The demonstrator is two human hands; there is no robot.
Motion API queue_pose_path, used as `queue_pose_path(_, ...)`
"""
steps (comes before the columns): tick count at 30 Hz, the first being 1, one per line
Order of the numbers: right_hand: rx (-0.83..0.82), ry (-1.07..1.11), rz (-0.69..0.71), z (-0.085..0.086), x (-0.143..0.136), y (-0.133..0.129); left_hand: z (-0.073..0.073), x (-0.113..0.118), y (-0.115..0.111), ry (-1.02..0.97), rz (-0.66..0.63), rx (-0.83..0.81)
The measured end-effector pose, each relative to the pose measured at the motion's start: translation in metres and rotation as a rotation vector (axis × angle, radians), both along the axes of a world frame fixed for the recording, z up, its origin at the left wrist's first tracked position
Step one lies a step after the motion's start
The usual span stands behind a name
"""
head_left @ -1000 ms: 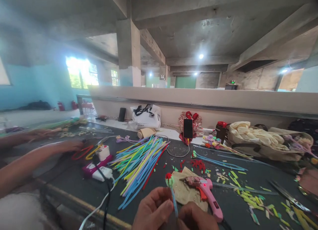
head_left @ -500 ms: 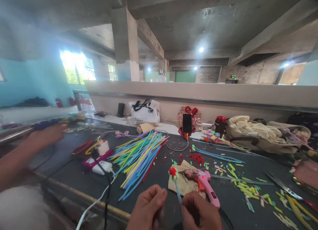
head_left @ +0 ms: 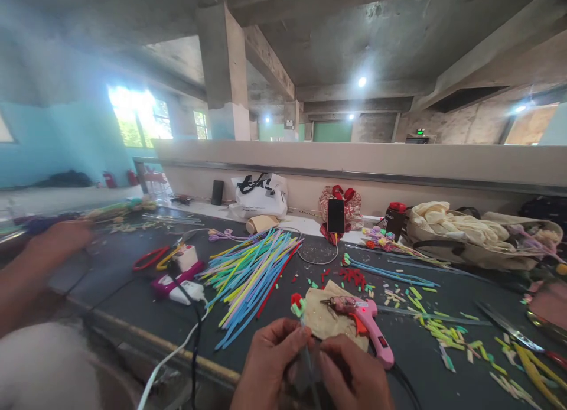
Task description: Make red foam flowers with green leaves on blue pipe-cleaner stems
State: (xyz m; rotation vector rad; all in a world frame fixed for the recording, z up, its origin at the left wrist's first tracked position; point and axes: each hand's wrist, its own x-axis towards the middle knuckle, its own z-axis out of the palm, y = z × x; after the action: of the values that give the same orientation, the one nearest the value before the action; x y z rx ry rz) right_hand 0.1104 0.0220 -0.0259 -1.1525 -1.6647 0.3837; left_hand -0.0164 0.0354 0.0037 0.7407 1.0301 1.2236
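Flower (head_left: 297, 305), red and pale green atop slim bluish stem (head_left: 309, 363)

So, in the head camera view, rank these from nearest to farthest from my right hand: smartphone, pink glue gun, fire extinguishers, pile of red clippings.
From your right hand:
1. Pink glue gun, just ahead and slightly right.
2. Pile of red clippings, ahead, past the glue gun.
3. Smartphone, farther ahead, upright.
4. Fire extinguishers, far left in the background.
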Motion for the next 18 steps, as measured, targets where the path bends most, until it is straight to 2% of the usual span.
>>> queue_pose_path(3, -0.186, 0.151, 0.141, 0.020, 0.005, 0.005, 0.008, 0.001, -0.004, 0.014, -0.020, 0.010)
queue_pose_path(7, -0.284, 0.349, 0.210, 0.036, 0.002, 0.010, 0.008, 0.003, -0.005, 0.060, -0.078, 0.023)
queue_pose_path(12, -0.295, 0.374, 0.223, 0.031, -0.003, 0.013, 0.004, 0.002, -0.004, 0.109, -0.114, 0.054)
queue_pose_path(18, -0.228, 0.481, 0.265, 0.032, -0.003, 0.015, 0.012, 0.004, -0.006, 0.128, -0.111, 0.089)
